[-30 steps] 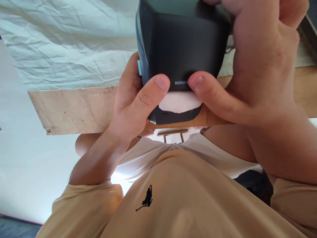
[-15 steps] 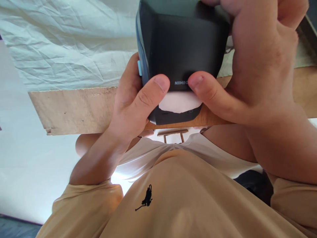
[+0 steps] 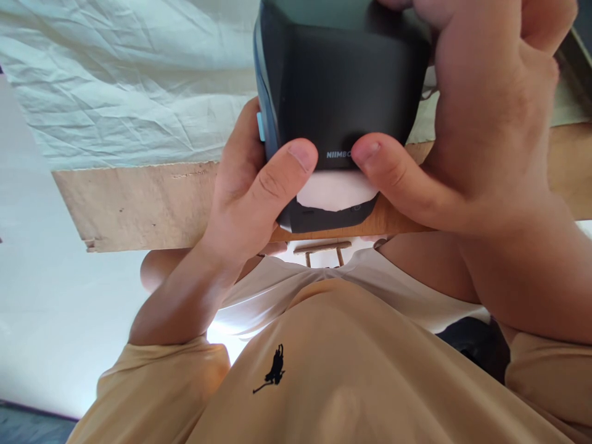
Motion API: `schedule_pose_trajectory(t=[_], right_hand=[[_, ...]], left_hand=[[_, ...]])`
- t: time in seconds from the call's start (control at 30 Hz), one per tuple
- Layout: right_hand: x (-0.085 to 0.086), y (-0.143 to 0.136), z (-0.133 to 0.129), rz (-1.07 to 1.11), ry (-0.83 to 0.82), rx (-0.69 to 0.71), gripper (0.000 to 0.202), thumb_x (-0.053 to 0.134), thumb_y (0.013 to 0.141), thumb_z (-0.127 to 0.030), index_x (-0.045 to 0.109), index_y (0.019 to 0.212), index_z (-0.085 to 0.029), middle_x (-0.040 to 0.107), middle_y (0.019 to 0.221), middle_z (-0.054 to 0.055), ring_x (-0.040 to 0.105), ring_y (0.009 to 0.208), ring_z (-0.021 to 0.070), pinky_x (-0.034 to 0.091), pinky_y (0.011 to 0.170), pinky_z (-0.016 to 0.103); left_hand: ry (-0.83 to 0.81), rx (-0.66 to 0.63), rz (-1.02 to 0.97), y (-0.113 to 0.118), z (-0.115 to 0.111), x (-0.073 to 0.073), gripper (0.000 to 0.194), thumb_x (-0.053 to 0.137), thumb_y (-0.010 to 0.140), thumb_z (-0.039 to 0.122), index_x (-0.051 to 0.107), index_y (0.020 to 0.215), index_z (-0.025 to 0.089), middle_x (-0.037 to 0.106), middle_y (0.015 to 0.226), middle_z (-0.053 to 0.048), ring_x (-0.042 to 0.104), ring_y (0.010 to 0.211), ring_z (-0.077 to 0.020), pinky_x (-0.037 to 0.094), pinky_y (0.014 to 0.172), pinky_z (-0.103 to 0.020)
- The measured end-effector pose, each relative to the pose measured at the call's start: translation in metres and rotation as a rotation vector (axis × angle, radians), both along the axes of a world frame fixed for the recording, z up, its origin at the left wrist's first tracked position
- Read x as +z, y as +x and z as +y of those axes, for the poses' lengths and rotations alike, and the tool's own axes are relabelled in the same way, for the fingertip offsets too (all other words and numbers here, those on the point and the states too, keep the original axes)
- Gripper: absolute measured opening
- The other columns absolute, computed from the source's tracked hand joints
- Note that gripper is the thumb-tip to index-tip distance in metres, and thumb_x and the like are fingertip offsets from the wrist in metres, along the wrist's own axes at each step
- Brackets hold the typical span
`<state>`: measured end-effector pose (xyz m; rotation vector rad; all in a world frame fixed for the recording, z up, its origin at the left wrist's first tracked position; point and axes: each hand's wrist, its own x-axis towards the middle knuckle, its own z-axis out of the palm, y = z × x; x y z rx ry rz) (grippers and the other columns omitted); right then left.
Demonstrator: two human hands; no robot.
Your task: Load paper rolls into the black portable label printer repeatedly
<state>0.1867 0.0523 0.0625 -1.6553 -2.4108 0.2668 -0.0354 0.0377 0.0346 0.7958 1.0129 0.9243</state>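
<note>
A black label printer (image 3: pixel 346 92) marked "NIIMBO…" is held between both hands, high in the head view. From its front slot a white paper strip (image 3: pixel 340 190) with an uneven edge sticks out. My left hand (image 3: pixel 252 191) grips the printer's left side, thumb on its front near the lettering and fingers hidden behind. A small light-blue tab (image 3: pixel 260 126) shows on that side. My right hand (image 3: pixel 485 123) clasps the right side, its thumb pressed beside the lettering and covering the end of it. The printer's far end is cut off by the frame.
Behind the printer, a wrinkled pale cloth (image 3: pixel 139 86) covers a table whose bare wooden edge (image 3: pixel 139 206) faces me. A dark object (image 3: pixel 576 68) stands at the far right. My lap in white shorts (image 3: pixel 407 271) lies below the table edge.
</note>
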Motion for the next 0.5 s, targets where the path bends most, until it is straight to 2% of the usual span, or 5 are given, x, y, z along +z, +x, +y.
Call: schedule_pose_trajectory(t=[0.2, 0.27, 0.33, 0.4, 0.5], right_hand=[[0.0017, -0.002, 0.0022, 0.014, -0.016, -0.021, 0.109, -0.004, 0.102, -0.078, 0.044, 0.186, -0.03, 0.061, 0.171, -0.01, 0.069, 0.141, 0.027, 0.043, 0.139, 0.06], [0.0048, -0.0043, 0.0026, 0.128, -0.065, -0.071, 0.118, -0.026, 0.1, -0.063, 0.053, 0.182, -0.03, 0.066, 0.166, -0.012, 0.07, 0.141, 0.0229, 0.039, 0.142, 0.058], [0.0066, -0.0057, 0.0025, 0.269, -0.109, -0.122, 0.139, -0.047, 0.09, -0.039, 0.063, 0.174, -0.03, 0.071, 0.159, -0.015, 0.07, 0.142, 0.0178, 0.035, 0.145, 0.053], [0.0062, -0.0057, 0.0022, 0.272, -0.105, -0.118, 0.149, -0.053, 0.082, -0.029, 0.063, 0.174, -0.029, 0.071, 0.158, -0.015, 0.07, 0.142, 0.0162, 0.034, 0.146, 0.052], [0.0031, -0.0043, 0.0021, 0.052, -0.048, -0.03, 0.133, -0.044, 0.091, -0.045, 0.048, 0.184, -0.025, 0.064, 0.168, -0.01, 0.069, 0.144, 0.0216, 0.042, 0.143, 0.058]], left_hand=[[0.021, -0.033, 0.05, -0.0007, -0.0015, 0.0019, 0.073, 0.106, 0.084, 0.065, 0.071, 0.134, 0.025, 0.077, 0.125, -0.011, 0.077, 0.117, -0.0363, 0.064, 0.093, -0.046], [0.037, -0.04, 0.066, -0.0005, -0.0014, 0.0019, 0.069, 0.103, 0.087, 0.062, 0.07, 0.135, 0.025, 0.077, 0.126, -0.011, 0.077, 0.121, -0.0367, 0.065, 0.098, -0.048], [0.048, -0.049, 0.068, 0.0, -0.0005, 0.0018, 0.065, 0.101, 0.09, 0.059, 0.068, 0.135, 0.025, 0.078, 0.129, -0.01, 0.077, 0.124, -0.0368, 0.065, 0.101, -0.048], [0.047, -0.056, 0.062, 0.0007, 0.0006, 0.0018, 0.063, 0.099, 0.091, 0.057, 0.066, 0.136, 0.025, 0.08, 0.132, -0.01, 0.078, 0.126, -0.0364, 0.065, 0.103, -0.048], [0.042, -0.057, 0.047, 0.0016, 0.0013, 0.0024, 0.066, 0.101, 0.09, 0.058, 0.066, 0.135, 0.026, 0.083, 0.133, -0.009, 0.08, 0.126, -0.0369, 0.064, 0.099, -0.048]])
